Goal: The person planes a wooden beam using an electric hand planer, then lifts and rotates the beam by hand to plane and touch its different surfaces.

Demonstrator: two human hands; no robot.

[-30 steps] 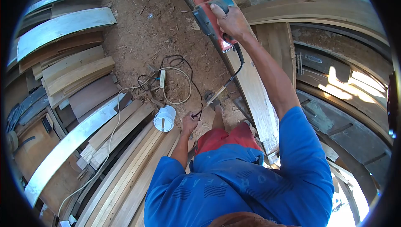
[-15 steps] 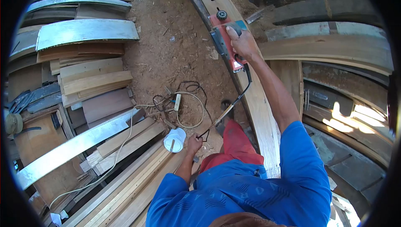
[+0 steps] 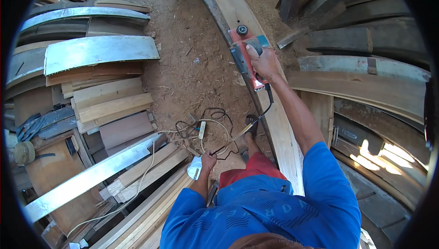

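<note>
My right hand (image 3: 264, 63) is wrapped round the handle of a red and dark power planer (image 3: 247, 56), which rests on a long pale board (image 3: 279, 125). A dark cord runs from the planer's rear end towards my left hand (image 3: 209, 161). My left hand is closed on the cord (image 3: 224, 149), low beside a white bucket (image 3: 194, 167), which my hand and forearm partly cover. A white power strip (image 3: 202, 130) lies on the ground among loops of cable.
Stacked boards (image 3: 109, 98) lie along the left, with a cap (image 3: 24, 152) on them. More planks (image 3: 356, 89) are piled on the right. Wood shavings cover the dirt ground (image 3: 183, 43). A pale cable crosses the left boards.
The view has shifted, so the surroundings sit lower and further right. My left hand, with the cord, now overlaps the bucket. My right hand has stayed on the planer, which remains on the board.
</note>
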